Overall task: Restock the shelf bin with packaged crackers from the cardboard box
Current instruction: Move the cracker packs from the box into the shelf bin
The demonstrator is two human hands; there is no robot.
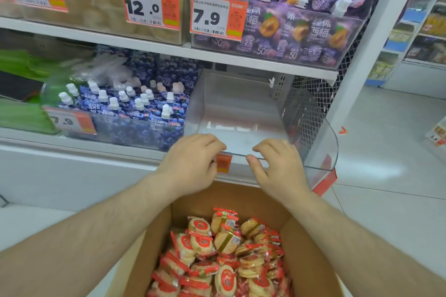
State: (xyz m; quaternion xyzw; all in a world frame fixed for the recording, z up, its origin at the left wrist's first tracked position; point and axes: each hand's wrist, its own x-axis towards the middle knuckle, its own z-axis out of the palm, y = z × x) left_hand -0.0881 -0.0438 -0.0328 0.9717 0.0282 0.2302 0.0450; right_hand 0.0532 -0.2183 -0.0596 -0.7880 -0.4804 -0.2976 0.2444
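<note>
A clear plastic shelf bin (311, 118) sits on the lower shelf at the right, with nothing inside it. My left hand (193, 164) and my right hand (277, 169) both curl over the bin's front rim, fingers hooked on the edge. Below my arms stands an open cardboard box (311, 260). It holds several round crackers in red and clear wrappers (224, 255).
A bin of blue spouted drink pouches (135, 108) stands just left of the clear bin. Purple pouch packs (289, 29) fill the bin on the shelf above, behind orange price tags (217, 15). A white shelf upright (362, 55) borders the right side, with tiled aisle floor (386, 152) beyond.
</note>
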